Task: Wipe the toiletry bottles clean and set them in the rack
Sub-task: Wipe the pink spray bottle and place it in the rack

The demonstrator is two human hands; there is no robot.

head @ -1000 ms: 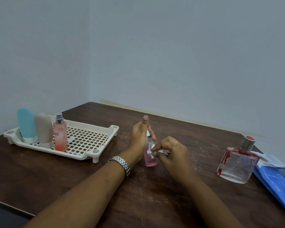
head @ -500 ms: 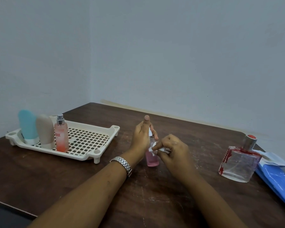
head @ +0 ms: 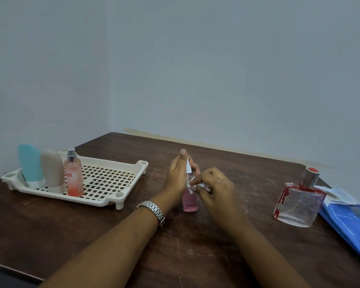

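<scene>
A small pink bottle (head: pixel 190 201) with a white nozzle stands upright on the table's middle. My left hand (head: pixel 178 177) grips its upper part from the left, thumb raised. My right hand (head: pixel 213 188) pinches a white wipe (head: pixel 197 185) and presses it against the bottle's neck. At the left, a cream slatted rack (head: pixel 104 179) holds a blue tube (head: pixel 29 167), a beige tube (head: pixel 53 171) and a pink spray bottle (head: pixel 73 175), all upright. A square glass perfume bottle (head: pixel 298 201) with red smears stands at the right.
A blue pouch (head: pixel 349 221) with white paper on it lies at the table's right edge, just beyond the glass bottle. The dark wooden table (head: pixel 133 235) meets grey walls at the back and left. A metal watch (head: pixel 154 210) is on my left wrist.
My right hand has shifted the wipe slightly up along the pink bottle's neck. The left hand keeps its grip. The view has tilted a little.
</scene>
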